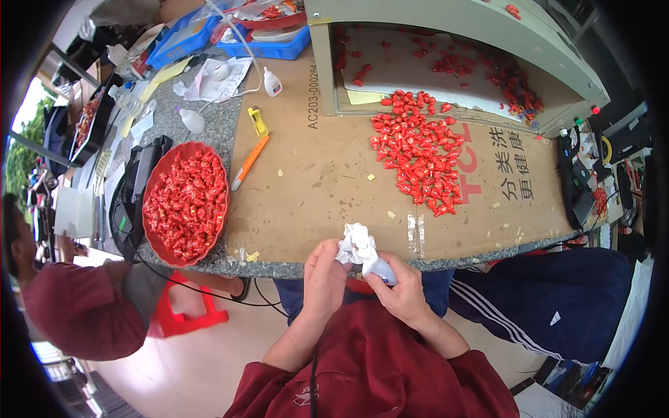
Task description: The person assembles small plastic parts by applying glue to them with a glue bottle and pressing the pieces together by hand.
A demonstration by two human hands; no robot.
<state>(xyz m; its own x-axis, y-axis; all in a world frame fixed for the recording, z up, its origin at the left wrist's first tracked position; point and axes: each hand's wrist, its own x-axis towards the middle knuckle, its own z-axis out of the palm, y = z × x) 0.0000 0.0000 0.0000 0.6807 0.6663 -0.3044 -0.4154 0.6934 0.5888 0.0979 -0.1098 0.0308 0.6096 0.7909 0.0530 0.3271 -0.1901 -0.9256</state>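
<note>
At the near edge of the cardboard-covered bench, both hands come together around a crumpled white tissue [357, 239]. My left hand [324, 279] has its fingers closed on the tissue's left side. My right hand [404, 289] grips a small pale bottle [382, 270], its upper end covered by the tissue. Beyond them, many small shiny red pieces [421, 150] lie in a loose pile on the cardboard [313, 188]. More red pieces fill a scalloped red bowl [225, 209] on the left. What the pieces are is too small to tell.
An orange cutter [249, 164], a yellow tool [258, 121] and two small white bottles [272, 82] [191, 120] lie left of the pile. Behind it stands a grey open-fronted box [320, 70] with red pieces inside. People sit at left [83, 310] and right [543, 299].
</note>
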